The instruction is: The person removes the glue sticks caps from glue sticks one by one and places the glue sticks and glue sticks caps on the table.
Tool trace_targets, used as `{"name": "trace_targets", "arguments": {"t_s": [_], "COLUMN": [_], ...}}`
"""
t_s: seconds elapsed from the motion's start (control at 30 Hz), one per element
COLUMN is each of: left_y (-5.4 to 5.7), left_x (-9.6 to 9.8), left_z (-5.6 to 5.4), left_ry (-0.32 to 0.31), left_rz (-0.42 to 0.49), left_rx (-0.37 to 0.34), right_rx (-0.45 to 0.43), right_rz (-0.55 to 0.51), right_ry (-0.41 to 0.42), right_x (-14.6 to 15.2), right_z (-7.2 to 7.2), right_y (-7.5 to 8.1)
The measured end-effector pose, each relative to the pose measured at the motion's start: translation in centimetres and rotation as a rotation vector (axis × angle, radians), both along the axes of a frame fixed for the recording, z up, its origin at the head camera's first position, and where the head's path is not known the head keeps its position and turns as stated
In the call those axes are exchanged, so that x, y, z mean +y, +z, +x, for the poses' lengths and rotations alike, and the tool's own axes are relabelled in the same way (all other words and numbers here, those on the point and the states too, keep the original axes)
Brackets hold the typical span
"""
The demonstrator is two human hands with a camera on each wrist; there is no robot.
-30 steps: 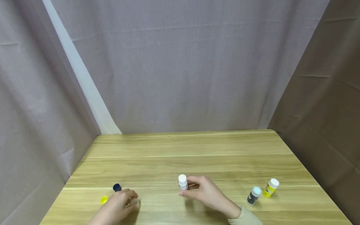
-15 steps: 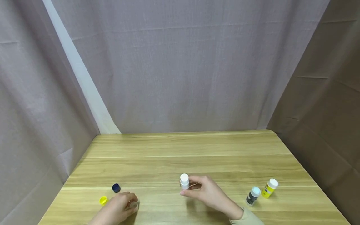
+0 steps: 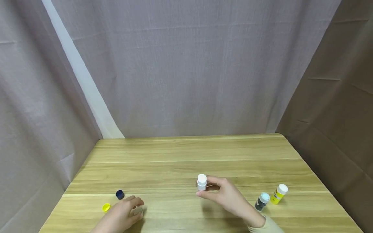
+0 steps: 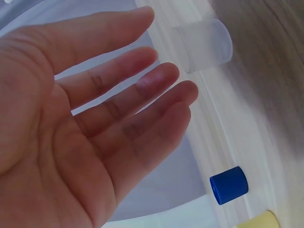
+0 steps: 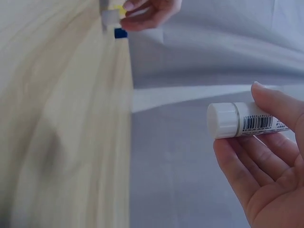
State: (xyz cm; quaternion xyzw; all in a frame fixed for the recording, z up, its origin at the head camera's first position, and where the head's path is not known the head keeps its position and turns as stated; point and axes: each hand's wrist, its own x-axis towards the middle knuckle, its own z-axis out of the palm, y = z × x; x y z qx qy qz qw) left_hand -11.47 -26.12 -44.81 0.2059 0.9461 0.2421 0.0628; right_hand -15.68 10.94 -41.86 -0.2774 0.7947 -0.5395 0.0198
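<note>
In the head view my right hand [image 3: 228,199] holds a small white bottle [image 3: 201,182] upright above the table, thumb on one side and fingers on the other. The right wrist view shows its white screw cap and a barcode on the label [image 5: 256,122]. My left hand [image 3: 120,214] hovers low at the left with fingers loosely bent, holding nothing. Just beyond its fingertips a translucent cap [image 4: 204,46] stands on the table; in the head view the hand partly covers it. A dark blue cap [image 3: 119,194] and a yellow cap [image 3: 106,207] lie beside this hand.
On the right of the wooden table [image 3: 186,152] stand a dark-labelled bottle [image 3: 262,201] with a pale lid and a yellow bottle [image 3: 279,194] with a white lid. My right forearm passes close to the dark-labelled one. Grey curtains [image 3: 186,71] surround the table.
My right hand has moved to the right and a little farther from me with the white bottle. The left hand stays in place, its fingers loosening slightly around the translucent cap.
</note>
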Motion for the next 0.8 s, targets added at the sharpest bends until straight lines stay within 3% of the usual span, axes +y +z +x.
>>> {"name": "trace_targets", "arguments": {"t_s": [0.17, 0.43, 0.8], "left_y": [0.2, 0.2, 0.2], "left_x": [0.4, 0.9, 1.2], "left_z": [0.0, 0.3, 0.4], "left_ry": [-0.017, -0.024, -0.032], "left_rz": [-0.046, -0.069, -0.078], "left_rx": [0.055, 0.114, 0.147], "right_rx": [0.050, 0.054, 0.011], "right_rz": [0.003, -0.016, 0.076], "right_ry": [-0.090, -0.249, -0.306], "right_x": [2.3, 5.7, 9.0], "right_z": [0.3, 1.4, 2.8], "right_y": [1.0, 2.6, 1.1]}}
